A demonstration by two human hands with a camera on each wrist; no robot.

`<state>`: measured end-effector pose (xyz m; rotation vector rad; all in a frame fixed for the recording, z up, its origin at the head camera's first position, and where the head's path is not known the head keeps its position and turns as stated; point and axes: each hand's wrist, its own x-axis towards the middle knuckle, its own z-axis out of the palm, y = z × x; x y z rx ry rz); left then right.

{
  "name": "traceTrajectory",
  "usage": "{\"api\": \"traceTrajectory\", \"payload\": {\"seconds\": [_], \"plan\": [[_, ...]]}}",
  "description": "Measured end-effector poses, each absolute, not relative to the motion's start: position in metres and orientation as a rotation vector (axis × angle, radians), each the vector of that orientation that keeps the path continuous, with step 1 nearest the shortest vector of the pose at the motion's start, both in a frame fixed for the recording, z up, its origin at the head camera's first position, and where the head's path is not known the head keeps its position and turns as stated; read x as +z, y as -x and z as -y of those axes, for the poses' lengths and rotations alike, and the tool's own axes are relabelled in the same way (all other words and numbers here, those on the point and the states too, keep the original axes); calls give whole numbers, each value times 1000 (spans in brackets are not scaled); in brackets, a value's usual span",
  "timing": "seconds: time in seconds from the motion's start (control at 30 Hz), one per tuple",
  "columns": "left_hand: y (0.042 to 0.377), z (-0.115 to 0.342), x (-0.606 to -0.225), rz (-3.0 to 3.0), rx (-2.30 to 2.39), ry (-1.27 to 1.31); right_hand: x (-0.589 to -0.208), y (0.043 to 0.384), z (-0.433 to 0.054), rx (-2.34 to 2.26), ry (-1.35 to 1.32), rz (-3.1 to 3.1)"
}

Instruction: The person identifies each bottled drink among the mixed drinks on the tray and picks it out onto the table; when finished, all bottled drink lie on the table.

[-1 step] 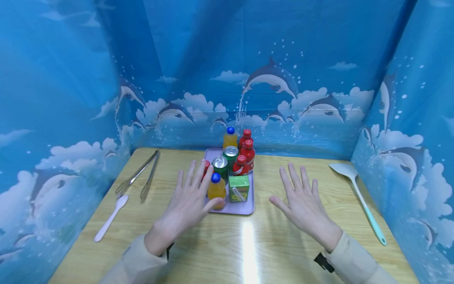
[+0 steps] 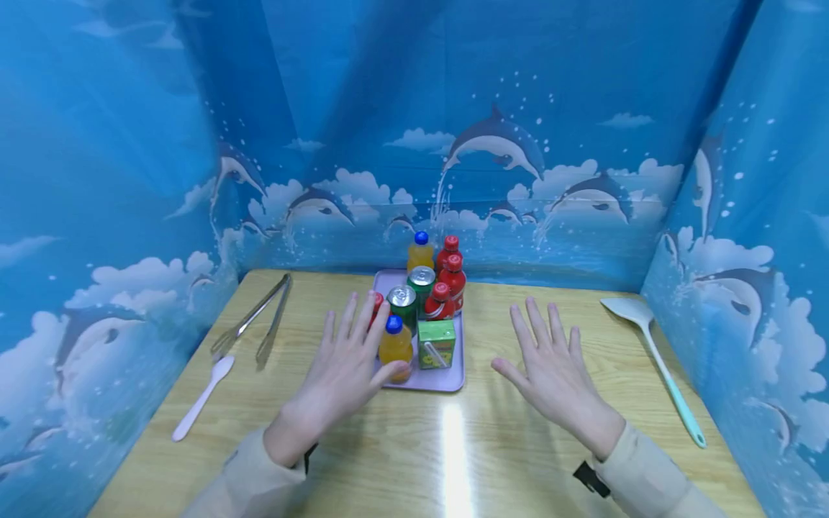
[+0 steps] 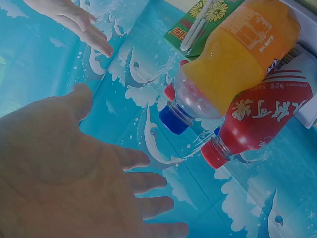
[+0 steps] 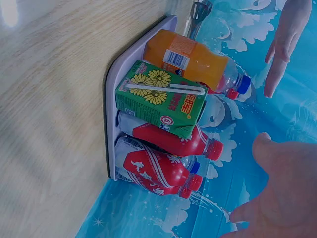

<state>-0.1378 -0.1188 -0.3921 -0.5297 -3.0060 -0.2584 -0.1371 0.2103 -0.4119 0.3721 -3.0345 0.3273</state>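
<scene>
Over the left part of a lilac tray (image 2: 424, 381), my left hand (image 2: 343, 370) is spread flat with nothing in it. Its fingers overlap a red cola bottle (image 2: 378, 302) in the head view, and the thumb overlaps the base of an orange drink bottle (image 2: 394, 347) with a blue cap. My right hand (image 2: 557, 370), also spread, hovers right of the tray and holds nothing. Beside the orange bottle stands a green drink carton (image 4: 163, 106) with a straw on its side. Behind are two green cans (image 2: 403, 306), several red cola bottles (image 2: 440, 303) and another orange bottle (image 2: 421, 255).
On the left of the wooden table (image 2: 388, 460) lie metal tongs (image 2: 259, 313) and a pale spoon (image 2: 204, 399). A spatula (image 2: 667, 370) with a mint handle lies along the right edge. Blue dolphin-print curtains (image 2: 363, 108) enclose the back and sides.
</scene>
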Motion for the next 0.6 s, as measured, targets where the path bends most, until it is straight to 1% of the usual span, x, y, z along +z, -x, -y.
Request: {"api": "traceTrajectory", "payload": {"seconds": [0.17, 0.3, 0.43, 0.6], "plan": [[137, 121, -389, 2986, -313, 522, -412, 144, -207, 336, -404, 2982], [141, 132, -381, 2901, -509, 485, -411, 163, -200, 415, -455, 2851], [155, 148, -380, 2804, -853, 379, -412, 188, -190, 504, -483, 2756], [178, 167, -397, 2775, -1166, 208, -417, 214, -176, 555, -473, 2774]]}}
